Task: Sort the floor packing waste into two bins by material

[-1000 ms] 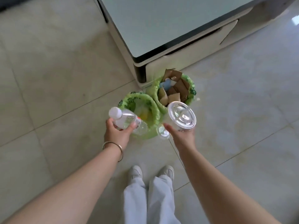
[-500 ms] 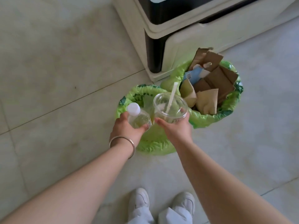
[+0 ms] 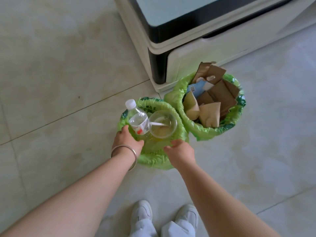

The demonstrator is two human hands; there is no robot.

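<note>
Two bins lined with green bags stand side by side on the floor. In the near bin [image 3: 154, 156] lie a clear plastic bottle [image 3: 137, 121] with a white cap and a clear plastic cup [image 3: 162, 124] with a white straw. Cardboard pieces [image 3: 217, 98] and a blue-and-white carton fill the far bin [image 3: 213, 130]. My left hand [image 3: 127, 140], with a metal bangle on the wrist, hovers at the near bin's front rim, fingers apart and empty. My right hand [image 3: 179, 150] is beside it, also empty, fingers spread.
A white and black cabinet [image 3: 196, 53] with a glass top stands just behind the bins. Pale tiled floor [image 3: 59, 82] stretches to the left and right. My white shoes [image 3: 143, 211] are directly below the hands.
Both hands have let go: the bottle and the cup have dropped into the near bin, and the hands have drawn back to its front rim. The camera has come closer.
</note>
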